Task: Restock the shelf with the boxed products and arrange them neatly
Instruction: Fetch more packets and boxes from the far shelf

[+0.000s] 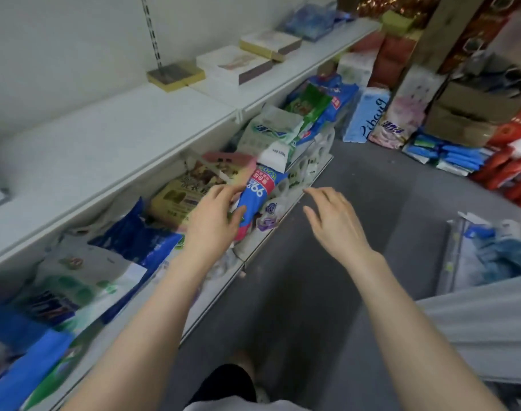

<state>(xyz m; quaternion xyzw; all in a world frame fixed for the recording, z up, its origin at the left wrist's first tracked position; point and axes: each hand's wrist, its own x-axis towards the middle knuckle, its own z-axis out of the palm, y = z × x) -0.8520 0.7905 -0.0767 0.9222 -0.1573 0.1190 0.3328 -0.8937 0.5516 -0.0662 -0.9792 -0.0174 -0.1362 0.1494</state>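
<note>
Boxed products point(234, 65) lie flat in a loose row along the back of the upper shelf point(105, 129), each turned at its own angle, with bare board in front of them. Below, on the crowded lower shelf point(207, 310), a blue-and-red pack point(257, 197) stands tilted among bags and a yellow box point(173, 200) (motion blur hides whether the pack is a carton or a pouch). The step in hand looks to be lifting that pack out. It would go best drawn straight up and towards the aisle, so its white top does not drag the neighbouring bags, then set square to the shelf edge in line with the others. The left hand point(212, 215) grips the pack near its lower half, thumb on the front face and fingers curled behind. The right hand point(333, 218) hovers just beside it over the grey floor point(357, 277), fingers spread and lightly bent, touching nothing; it seems placed to steady the far side.
</note>
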